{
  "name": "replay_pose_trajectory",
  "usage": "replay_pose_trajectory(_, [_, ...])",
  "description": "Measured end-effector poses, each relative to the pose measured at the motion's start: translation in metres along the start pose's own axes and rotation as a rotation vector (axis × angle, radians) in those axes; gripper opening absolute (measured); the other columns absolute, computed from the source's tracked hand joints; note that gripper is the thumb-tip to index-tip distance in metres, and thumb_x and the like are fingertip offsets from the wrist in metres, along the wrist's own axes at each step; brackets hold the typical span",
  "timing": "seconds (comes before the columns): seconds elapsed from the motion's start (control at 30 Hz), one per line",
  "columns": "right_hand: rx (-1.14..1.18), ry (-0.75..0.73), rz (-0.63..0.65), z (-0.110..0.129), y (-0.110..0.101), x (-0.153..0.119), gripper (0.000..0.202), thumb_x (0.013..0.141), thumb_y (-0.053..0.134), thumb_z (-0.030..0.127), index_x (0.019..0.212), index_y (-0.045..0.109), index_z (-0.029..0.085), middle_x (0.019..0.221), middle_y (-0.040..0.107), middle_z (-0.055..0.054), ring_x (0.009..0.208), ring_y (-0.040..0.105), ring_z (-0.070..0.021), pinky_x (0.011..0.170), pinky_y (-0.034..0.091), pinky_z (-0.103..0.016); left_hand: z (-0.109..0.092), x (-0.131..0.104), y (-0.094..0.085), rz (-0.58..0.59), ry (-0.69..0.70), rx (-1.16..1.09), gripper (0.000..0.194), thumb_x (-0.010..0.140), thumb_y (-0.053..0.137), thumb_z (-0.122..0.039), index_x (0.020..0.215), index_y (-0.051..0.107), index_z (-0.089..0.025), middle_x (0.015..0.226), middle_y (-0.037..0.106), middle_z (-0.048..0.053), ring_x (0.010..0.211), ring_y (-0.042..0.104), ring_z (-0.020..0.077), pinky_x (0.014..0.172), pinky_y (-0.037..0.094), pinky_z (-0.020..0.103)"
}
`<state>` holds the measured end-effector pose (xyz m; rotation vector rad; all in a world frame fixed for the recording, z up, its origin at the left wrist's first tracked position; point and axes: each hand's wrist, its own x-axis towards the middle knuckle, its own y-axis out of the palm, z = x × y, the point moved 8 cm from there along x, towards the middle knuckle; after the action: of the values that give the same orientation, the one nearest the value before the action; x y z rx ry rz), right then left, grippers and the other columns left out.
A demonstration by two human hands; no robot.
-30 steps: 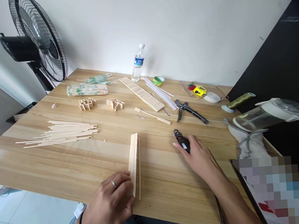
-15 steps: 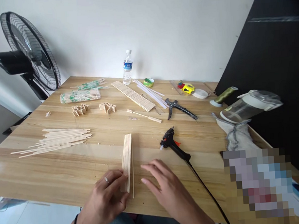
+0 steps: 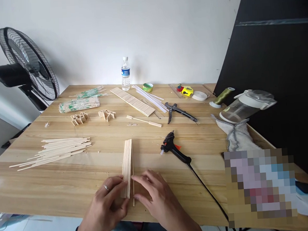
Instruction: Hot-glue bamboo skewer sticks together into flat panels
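Stick panel [image 3: 127, 163]: gripped near its lower end by left hand [image 3: 106, 201]. Loose stick [image 3: 133, 188]: aligned lengthwise just right of panel; approached closest by right hand [image 3: 159, 196], fingers parted.

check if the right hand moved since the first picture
Yes: judged against the water bottle, the right hand has moved left, off the hot glue gun, towards the loose stick.

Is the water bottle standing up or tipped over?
Standing up: the water bottle sits on the table, white cap on top.
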<state>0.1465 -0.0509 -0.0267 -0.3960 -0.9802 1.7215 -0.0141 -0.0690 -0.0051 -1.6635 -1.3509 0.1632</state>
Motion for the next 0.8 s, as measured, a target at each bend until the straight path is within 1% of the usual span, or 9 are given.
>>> replay_pose_trajectory(0.07, [0.007,-0.052,-0.014,0.004,-0.003,0.0,0.041,0.081,0.088,0.007,0.115,0.074,0.025,0.103,0.071,-0.005,0.096,0.07,-0.0278,0.087,0.06,-0.046,0.001,-0.001,0.0,0.0,-0.003,0.005,0.036,0.097,0.068,-0.019,0.132,0.068,-0.023,0.125,0.073,0.011,0.116,0.075,0.0228,0.101,0.064,0.029])
replay_pose_trajectory(0.13, [0.015,-0.078,-0.024,0.005,-0.005,0.0,0.033,0.081,0.088,0.006,0.105,0.074,0.024,0.099,0.069,-0.004,0.093,0.068,-0.0259,0.086,0.06,-0.043,0.002,-0.001,0.0,-0.001,-0.006,0.005,0.036,0.096,0.068,-0.019,0.132,0.069,-0.023,0.126,0.073,0.012,0.116,0.075,0.0233,0.101,0.064,0.029])
replay_pose_trajectory(0.33, [0.032,-0.093,-0.03,-0.001,-0.011,0.003,0.028,0.083,0.084,0.002,0.097,0.07,0.022,0.099,0.069,-0.004,0.093,0.068,-0.025,0.083,0.059,-0.041,0.002,0.0,0.0,-0.009,0.011,-0.001,0.037,0.095,0.069,-0.016,0.131,0.069,-0.022,0.124,0.073,0.011,0.115,0.075,0.0227,0.101,0.064,0.028])
replay_pose_trajectory(0.4, [0.04,-0.094,-0.036,-0.003,-0.014,0.004,0.029,0.084,0.082,0.001,0.099,0.07,0.022,0.104,0.071,-0.005,0.098,0.068,-0.0262,0.086,0.059,-0.043,0.002,0.001,0.0,-0.005,0.011,-0.006,0.037,0.094,0.069,-0.015,0.131,0.069,-0.022,0.124,0.073,0.011,0.116,0.075,0.0226,0.101,0.064,0.028])
replay_pose_trajectory(0.47, [0.032,-0.093,-0.041,-0.005,-0.015,0.006,0.034,0.083,0.083,0.0,0.105,0.07,0.022,0.115,0.074,-0.007,0.106,0.068,-0.0289,0.092,0.059,-0.047,0.001,0.002,0.001,0.006,0.013,-0.018,0.037,0.094,0.068,-0.014,0.131,0.069,-0.022,0.122,0.073,0.01,0.116,0.074,0.0229,0.101,0.064,0.029])
replay_pose_trajectory(0.53, [0.013,-0.089,-0.044,-0.008,-0.015,0.008,0.04,0.082,0.084,0.001,0.112,0.069,0.022,0.127,0.074,-0.009,0.116,0.067,-0.0319,0.098,0.057,-0.053,0.001,0.003,0.003,0.019,0.017,-0.032,0.038,0.095,0.068,-0.013,0.131,0.069,-0.024,0.12,0.073,0.01,0.116,0.073,0.0236,0.1,0.064,0.031])
replay_pose_trajectory(0.6, [0.003,-0.079,-0.043,-0.01,-0.014,0.01,0.043,0.082,0.085,0.001,0.115,0.067,0.023,0.134,0.073,-0.011,0.121,0.066,-0.0336,0.1,0.056,-0.057,0.001,0.003,0.006,0.032,0.019,-0.047,0.037,0.095,0.068,-0.013,0.131,0.068,-0.024,0.119,0.072,0.01,0.115,0.072,0.0243,0.099,0.064,0.033])
replay_pose_trajectory(0.7, [0.023,-0.067,-0.045,-0.014,-0.012,0.014,0.046,0.082,0.084,0.002,0.117,0.065,0.023,0.135,0.073,-0.011,0.122,0.066,-0.0341,0.1,0.056,-0.059,0.002,0.003,0.01,0.05,0.03,-0.063,0.036,0.096,0.068,-0.012,0.13,0.068,-0.023,0.119,0.07,0.01,0.115,0.07,0.025,0.098,0.064,0.035])
replay_pose_trajectory(0.8, [0.06,-0.076,-0.055,-0.015,-0.011,0.017,0.054,0.081,0.084,0.0,0.125,0.062,0.024,0.134,0.073,-0.011,0.123,0.066,-0.0336,0.102,0.055,-0.059,0.002,0.004,0.012,0.072,0.047,-0.063,0.036,0.095,0.068,-0.011,0.13,0.067,-0.022,0.118,0.07,0.011,0.113,0.069,0.0249,0.095,0.064,0.035])
